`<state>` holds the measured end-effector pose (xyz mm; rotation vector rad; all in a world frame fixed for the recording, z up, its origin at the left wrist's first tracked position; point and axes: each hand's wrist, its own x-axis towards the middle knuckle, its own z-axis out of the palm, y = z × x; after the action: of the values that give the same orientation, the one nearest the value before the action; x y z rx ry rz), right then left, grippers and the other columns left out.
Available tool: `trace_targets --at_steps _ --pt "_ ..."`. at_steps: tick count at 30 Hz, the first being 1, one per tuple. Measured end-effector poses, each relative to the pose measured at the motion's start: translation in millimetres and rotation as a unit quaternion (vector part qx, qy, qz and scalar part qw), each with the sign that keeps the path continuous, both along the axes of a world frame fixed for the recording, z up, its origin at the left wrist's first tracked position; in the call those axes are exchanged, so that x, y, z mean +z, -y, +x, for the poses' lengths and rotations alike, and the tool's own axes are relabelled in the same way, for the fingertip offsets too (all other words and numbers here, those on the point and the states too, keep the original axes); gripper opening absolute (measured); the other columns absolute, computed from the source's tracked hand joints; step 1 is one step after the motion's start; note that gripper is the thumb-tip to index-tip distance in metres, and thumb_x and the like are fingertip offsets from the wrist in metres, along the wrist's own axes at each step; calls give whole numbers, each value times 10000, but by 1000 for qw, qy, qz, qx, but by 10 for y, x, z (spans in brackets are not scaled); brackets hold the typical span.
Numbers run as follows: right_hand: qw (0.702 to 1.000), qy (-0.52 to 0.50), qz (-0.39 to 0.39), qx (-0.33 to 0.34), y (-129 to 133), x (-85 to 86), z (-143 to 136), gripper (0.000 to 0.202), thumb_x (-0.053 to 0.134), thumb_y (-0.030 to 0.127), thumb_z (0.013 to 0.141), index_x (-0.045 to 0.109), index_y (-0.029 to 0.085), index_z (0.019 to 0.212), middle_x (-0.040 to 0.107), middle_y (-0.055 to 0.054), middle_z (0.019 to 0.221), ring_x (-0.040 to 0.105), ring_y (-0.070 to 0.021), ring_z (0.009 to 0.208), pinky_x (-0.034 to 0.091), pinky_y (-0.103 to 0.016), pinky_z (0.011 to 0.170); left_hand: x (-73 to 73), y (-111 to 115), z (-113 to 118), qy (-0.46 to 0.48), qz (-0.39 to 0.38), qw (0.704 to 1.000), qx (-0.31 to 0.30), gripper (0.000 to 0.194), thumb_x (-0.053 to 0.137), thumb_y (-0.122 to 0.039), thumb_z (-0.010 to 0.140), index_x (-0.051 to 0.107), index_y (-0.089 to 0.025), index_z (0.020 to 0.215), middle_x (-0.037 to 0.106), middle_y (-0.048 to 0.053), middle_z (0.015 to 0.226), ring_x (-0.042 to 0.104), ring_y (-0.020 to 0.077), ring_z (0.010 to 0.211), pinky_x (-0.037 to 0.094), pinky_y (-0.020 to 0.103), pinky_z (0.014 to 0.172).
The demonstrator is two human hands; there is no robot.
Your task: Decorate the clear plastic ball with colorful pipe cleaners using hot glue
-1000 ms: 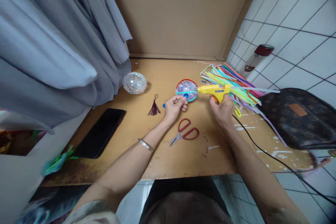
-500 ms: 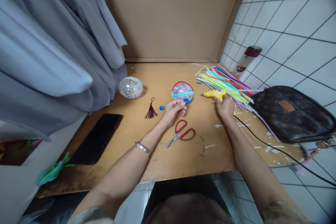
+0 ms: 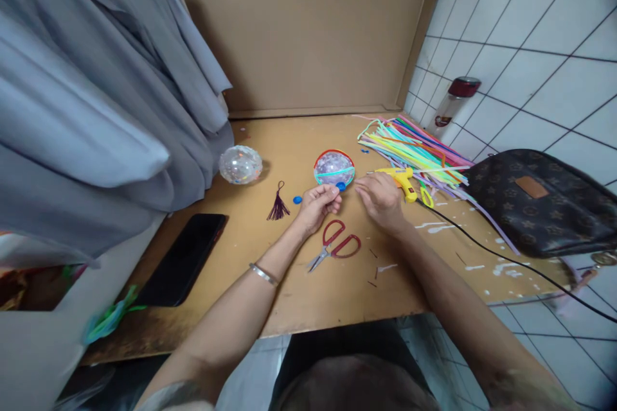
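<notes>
Left hand [image 3: 322, 203] is pinching blue disc [image 3: 341, 186] by one edge beside the ball [image 3: 334, 166], apparently leaving its face free; right hand [image 3: 380, 199] is hovering alongside, fingers bunched, contents unclear, glue gun [image 3: 409, 188] lying within reach.

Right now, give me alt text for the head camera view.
The left hand holds a small blue disc near a round, colorfully trimmed ornament; the right hand is close by, beside a yellow glue gun. Scissors, tassel and phone lie on the table.
</notes>
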<state>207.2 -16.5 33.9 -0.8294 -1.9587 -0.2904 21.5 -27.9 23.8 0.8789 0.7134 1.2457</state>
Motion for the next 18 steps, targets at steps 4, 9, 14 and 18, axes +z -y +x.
trace_targets --at_steps 4,9,14,18 --pt "998 -12 36 58 59 -3 -97 132 557 163 971 679 212 983 728 -69 869 647 -202 830 501 -342 757 2 9 17 2 1 1000 -14 433 924 -427 569 627 -149 715 633 -32 593 527 50 474 410 174 468" --pt "996 21 71 53 59 4 -65 143 568 156 968 698 209 942 728 -65 844 628 -183 772 479 -330 717 18 26 31 10 -18 999 -31 422 925 -389 557 622 -140 712 620 -33 573 519 45 459 400 163 454" --pt "991 56 109 57 61 0 -69 162 556 141 972 706 197 953 722 -69 839 610 -176 761 442 -334 709 31 37 28 19 -40 998 -54 382 911 -332 582 604 -142 705 605 -43 553 519 45 450 407 160 462" --pt "992 62 95 50 70 -13 -66 204 524 149 986 716 206 956 716 -73 851 614 -180 780 434 -342 713 28 42 27 19 -39 996 -73 386 909 -342 587 591 -150 691 594 -42 552 511 49 446 390 168 454"
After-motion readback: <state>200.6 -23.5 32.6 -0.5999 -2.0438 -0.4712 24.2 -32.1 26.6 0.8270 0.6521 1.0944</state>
